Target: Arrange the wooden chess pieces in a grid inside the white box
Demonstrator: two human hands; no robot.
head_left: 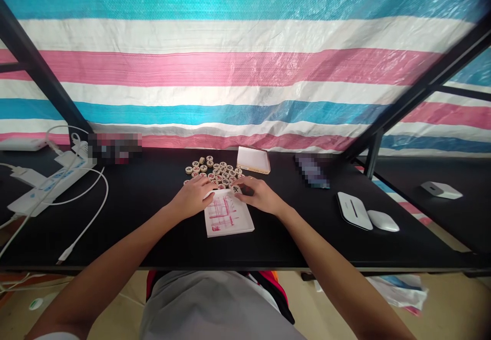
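A shallow white box (229, 220) with red lines marked on its inside lies open in front of me. My left hand (195, 194) grips its far left corner, the thumb over the rim and the fingers curled along the outer side. At the far edge of the box, my right hand (261, 194) pinches a round xiangqi piece (235, 189) between thumb and fingers; the piece is tilted, with its black character facing me. Just beyond both hands, many pale xiangqi pieces (223, 168) with red or black characters sit in a loose cluster, partly covered by my fingers.
Behind the pieces to the right lies a box lid (253, 159). Farther right are a blurred dark phone-like item (312, 171), a white flat device (353, 210) and a white mouse (383, 221). A power strip (49, 185) with white cables occupies the left of the black table (146, 243).
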